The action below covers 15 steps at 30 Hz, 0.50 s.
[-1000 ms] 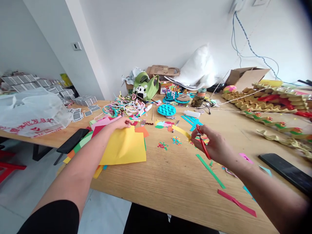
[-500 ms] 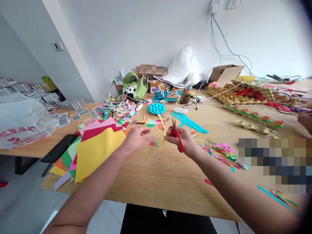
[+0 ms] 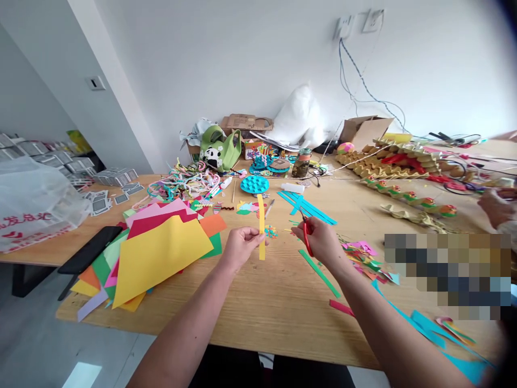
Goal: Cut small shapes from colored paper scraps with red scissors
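1. Part of the cutting looks done: a yellow strip (image 3: pixel 262 215) is already separate from the large yellow sheet (image 3: pixel 161 258), and a small heap of bits (image 3: pixel 270 231) lies on the tabletop (image 3: pixel 250 312) beyond it.
2. The strip itself appears whole, so snipping it seems left to do; a green strip (image 3: pixel 319 273), a red strip (image 3: pixel 341 307) and several blue strips (image 3: pixel 307 205) also lie uncut into bits.
3. The fingers of the left hand (image 3: pixel 242 245) pinch the yellow strip below its middle, holding it roughly upright in front of the body.
4. The fingers of the right hand (image 3: pixel 321 240) curl around the red handles of the scissors (image 3: pixel 307 237), apart from the strip; whether the blades are parted I cannot tell.
5. The strip is narrow, flat and straight-edged, probably thin matte paper.
6. The yellow sheet is broad and gently buckled, topping a fanned, many-coloured stack.
7. Curled, irregular scraps (image 3: pixel 369 258) lie loosely beyond the right forearm.
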Each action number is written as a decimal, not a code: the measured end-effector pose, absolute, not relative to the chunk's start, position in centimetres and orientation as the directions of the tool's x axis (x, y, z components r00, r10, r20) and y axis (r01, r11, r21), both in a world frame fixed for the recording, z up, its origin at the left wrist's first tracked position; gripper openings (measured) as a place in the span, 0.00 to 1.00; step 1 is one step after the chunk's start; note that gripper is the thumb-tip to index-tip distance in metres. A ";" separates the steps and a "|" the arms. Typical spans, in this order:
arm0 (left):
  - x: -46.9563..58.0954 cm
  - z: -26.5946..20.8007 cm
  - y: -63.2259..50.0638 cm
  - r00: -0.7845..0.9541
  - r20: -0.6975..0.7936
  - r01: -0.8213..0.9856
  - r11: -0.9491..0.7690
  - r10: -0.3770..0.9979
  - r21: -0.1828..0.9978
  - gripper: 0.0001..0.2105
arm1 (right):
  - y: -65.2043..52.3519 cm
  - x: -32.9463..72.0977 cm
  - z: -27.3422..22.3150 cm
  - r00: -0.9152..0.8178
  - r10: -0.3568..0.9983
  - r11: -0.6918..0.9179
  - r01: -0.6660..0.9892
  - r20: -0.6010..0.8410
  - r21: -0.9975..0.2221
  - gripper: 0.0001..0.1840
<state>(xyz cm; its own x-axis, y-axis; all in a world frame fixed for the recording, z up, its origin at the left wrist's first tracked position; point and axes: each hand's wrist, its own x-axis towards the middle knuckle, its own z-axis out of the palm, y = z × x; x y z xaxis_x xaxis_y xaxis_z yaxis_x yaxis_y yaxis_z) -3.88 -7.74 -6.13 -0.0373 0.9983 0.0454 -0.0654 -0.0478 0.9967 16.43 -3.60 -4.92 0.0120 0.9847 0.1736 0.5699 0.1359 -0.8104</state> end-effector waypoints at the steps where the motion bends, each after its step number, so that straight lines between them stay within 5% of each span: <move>1: -3.9 -6.3 -7.7 -0.049 0.034 -0.094 -0.038 0.998 0.995 0.10 | -3.4 16.9 -5.0 0.038 0.982 0.113 0.665 0.184 -0.738 0.10; 3: -3.9 -6.6 -7.7 -0.076 0.007 -0.157 -0.019 0.997 0.987 0.10 | -3.3 17.2 -5.0 0.030 0.981 0.118 0.687 0.191 -0.717 0.07; 7: -3.7 -7.2 -7.5 -0.135 -0.012 -0.308 -0.031 0.991 0.951 0.08 | -4.4 14.9 -5.3 -0.262 0.955 0.220 0.311 0.139 -0.925 0.10; 10: -3.6 -7.5 -7.5 -0.140 0.001 -0.383 -0.055 0.990 0.922 0.07 | -5.3 12.2 -6.2 -0.403 0.910 0.188 0.190 0.098 -0.964 0.15; 15: -3.9 -7.7 -7.6 -0.158 -0.035 -0.474 -0.045 0.987 0.880 0.09 | -5.7 10.3 -7.7 -0.352 0.932 0.136 0.111 0.089 -0.985 0.17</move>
